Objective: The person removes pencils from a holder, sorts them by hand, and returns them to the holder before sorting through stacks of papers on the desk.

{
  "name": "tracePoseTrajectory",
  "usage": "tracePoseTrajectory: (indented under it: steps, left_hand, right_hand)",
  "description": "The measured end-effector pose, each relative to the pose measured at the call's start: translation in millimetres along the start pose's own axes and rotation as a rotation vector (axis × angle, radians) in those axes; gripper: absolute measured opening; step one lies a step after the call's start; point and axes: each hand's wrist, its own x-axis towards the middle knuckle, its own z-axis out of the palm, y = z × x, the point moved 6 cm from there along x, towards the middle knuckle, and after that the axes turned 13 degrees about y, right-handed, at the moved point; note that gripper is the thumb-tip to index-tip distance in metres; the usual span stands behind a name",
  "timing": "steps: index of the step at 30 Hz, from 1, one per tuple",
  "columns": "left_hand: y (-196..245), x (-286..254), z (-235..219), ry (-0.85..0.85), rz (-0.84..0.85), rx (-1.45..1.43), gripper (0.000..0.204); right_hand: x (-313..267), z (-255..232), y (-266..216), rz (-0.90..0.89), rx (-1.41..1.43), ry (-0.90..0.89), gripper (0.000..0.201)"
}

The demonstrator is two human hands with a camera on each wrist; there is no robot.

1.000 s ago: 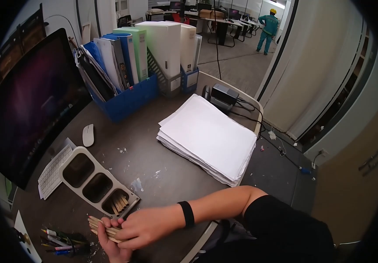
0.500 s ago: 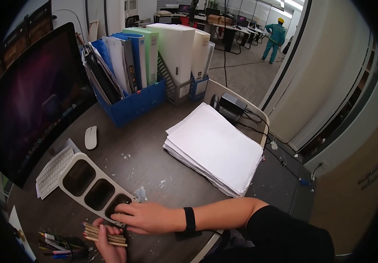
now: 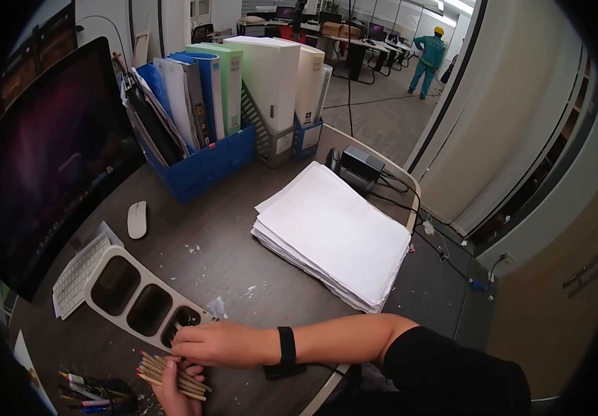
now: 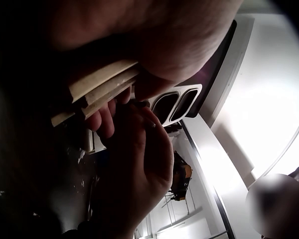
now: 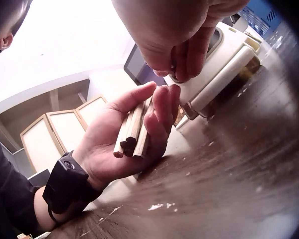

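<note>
Several wooden pencils lie in a bundle in the left hand, whose thumb and fingers curl round them. Their ends show in the right wrist view. Just above the bundle, at the near edge of the three-compartment holder, is the right hand. Its fingertips pinch together; a small end of a thin object, seemingly a pencil, shows between them. The right hand partly covers the holder's nearest compartment, where a light-coloured stick is partly visible.
A mesh cup of pens stands at the lower left. Beyond the holder are a keyboard, a mouse and a monitor. A paper stack lies right, behind it a blue file box. A person stands far back.
The right hand went from the bundle to the nearest compartment, then moved slightly back toward the left hand. The bundle looks more spread, and fewer pencils show in the compartment.
</note>
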Motion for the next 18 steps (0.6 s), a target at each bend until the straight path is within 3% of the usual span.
tracePoseTrajectory:
  steps: [2,3,5,8,15,18]
  left_hand:
    - [1.1,-7.8,1.9,-0.032,-0.168,0.017,0.034]
    - [-2.1,-7.3,3.0,-0.03,-0.167,0.016,0.034]
    - [-1.9,-3.0,4.4,0.006,-0.008,-0.039,0.019]
    - [-4.3,-1.5,1.0,-0.004,0.011,-0.024,0.019]
    - [-2.4,-2.8,-0.6,0.001,-0.008,-0.021,0.017]
    - [7.5,-14.4,12.0,-0.087,-0.125,0.04,0.025]
  right_hand:
    - [-0.3,-3.7,-5.8,-0.041,-0.001,0.052,0.026]
    - [-1.2,-4.0,-6.9,-0.042,0.0,0.05,0.026]
    - [-3.1,-4.4,-5.4,-0.003,-0.052,0.049,0.025]
    - [-0.8,-5.6,-0.6,0.039,-0.008,0.078,0.024]
    - [3.1,2.0,9.2,0.108,0.053,0.069,0.027]
    - [1.1,7.5,13.8,0.109,-0.003,0.029,0.028]
